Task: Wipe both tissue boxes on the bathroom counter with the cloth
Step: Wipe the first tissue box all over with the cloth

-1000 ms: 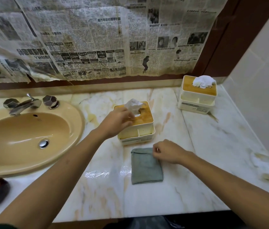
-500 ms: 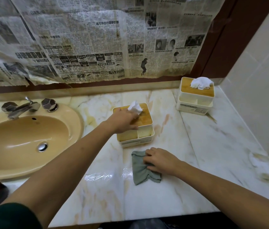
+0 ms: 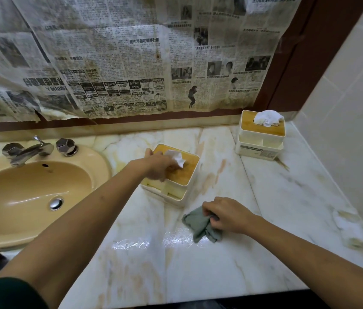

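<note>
A cream tissue box with a wooden lid (image 3: 185, 172) stands mid-counter, turned at an angle, a white tissue sticking out of its top. My left hand (image 3: 158, 166) lies over its left side and grips it. In front of it, my right hand (image 3: 225, 214) holds a bunched grey-green cloth (image 3: 200, 224) that hangs down to the marble counter (image 3: 287, 197). A second cream tissue box (image 3: 260, 141) with a wooden lid and a tissue tuft stands at the back right corner, untouched.
A tan sink (image 3: 31, 197) with a chrome tap (image 3: 28, 150) fills the left side. Old newspaper (image 3: 131, 63) covers the wall behind. A tiled wall (image 3: 354, 130) closes the right side. The counter's front edge is near me.
My right hand gathered the flat cloth into a bunch and lifted it. My left hand turned the near tissue box at an angle.
</note>
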Motion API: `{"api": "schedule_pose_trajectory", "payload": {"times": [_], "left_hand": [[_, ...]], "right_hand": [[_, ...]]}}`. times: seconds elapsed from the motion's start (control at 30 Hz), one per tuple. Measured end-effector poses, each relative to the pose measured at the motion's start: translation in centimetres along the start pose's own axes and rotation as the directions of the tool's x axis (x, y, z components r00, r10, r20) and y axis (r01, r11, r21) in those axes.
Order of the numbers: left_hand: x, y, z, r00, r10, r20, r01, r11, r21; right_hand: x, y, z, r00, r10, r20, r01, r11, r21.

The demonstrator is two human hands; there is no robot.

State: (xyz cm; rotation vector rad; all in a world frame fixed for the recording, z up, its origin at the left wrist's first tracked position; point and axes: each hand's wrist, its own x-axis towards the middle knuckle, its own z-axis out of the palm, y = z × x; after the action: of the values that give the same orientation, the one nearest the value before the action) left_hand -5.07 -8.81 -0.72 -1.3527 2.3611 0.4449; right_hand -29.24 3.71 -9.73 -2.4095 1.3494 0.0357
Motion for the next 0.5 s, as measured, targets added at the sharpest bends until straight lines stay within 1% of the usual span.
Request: {"api": "schedule_pose_trajectory", "payload": {"times": [0.07,0.17,0.27,0.33,0.37,0.43,0.5], "left_hand": [[0.0,0.5,-0.1,0.998,-0.055,0.009,0.056,0.992,-0.112],[0.5,2.1,0.5,0.983,-0.178,-0.053,0.154,0.940,-0.305],[0.8,3.3,1.8,0.938,-0.298,-0.179,0.219,0.906,-0.361],[1.0,3.5,2.6,0.908,-0.360,-0.215,0.262,0.887,-0.381],[1.1,3.4,2.9,0.900,-0.377,-0.221,0.270,0.877,-0.396],[1.2,3.5,3.2,0.893,-0.388,-0.227,0.265,0.862,-0.432],[1.4,3.3,3.3,0.892,-0.393,-0.222,0.265,0.855,-0.446]], "right_hand": [[0.1,-0.2,0.4,0.999,-0.004,0.032,0.004,1.000,-0.015],[0.4,-0.5,1.7,0.997,-0.052,0.058,0.057,0.994,-0.096],[0.5,-0.5,2.2,0.997,-0.075,0.033,0.079,0.991,-0.108],[0.3,-0.5,2.0,0.998,-0.067,0.007,0.067,0.995,-0.071],[0.2,-0.5,1.8,0.999,-0.047,-0.013,0.047,0.999,-0.013],[-0.3,-0.3,1.2,0.999,0.039,-0.035,-0.032,0.981,0.191],[-0.9,0.0,0.6,0.991,0.129,-0.026,-0.107,0.904,0.414]]}}
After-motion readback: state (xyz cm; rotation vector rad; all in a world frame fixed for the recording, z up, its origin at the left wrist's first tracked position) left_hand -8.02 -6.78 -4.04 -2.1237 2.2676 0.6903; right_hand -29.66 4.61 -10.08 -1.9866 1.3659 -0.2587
